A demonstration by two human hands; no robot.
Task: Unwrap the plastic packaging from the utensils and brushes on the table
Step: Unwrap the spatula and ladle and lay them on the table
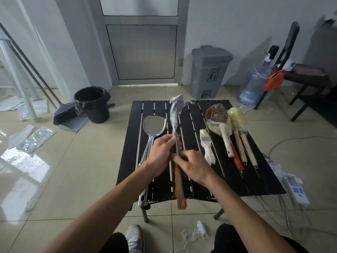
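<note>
My left hand [162,150] is gripping the wrapped utensil [179,183] by its shaft, my right hand [193,163] pinching just below. I'm judging the plastic [176,108] best slid off steadily headward.

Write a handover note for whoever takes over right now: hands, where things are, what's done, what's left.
Left hand grips the metal shaft of the wooden-handled utensil, which is held above the table. Right hand pinches it just below.
Plastic wrap covers the utensil's head.
Done: the steel spatula lies bare on the table's left side. Plastic scraps lie on the floor.
Left: strip this utensil, then the wrapped paintbrush. The round brown brush, the yellow bottle brush and the other brushes beside them also look wrapped.
</note>
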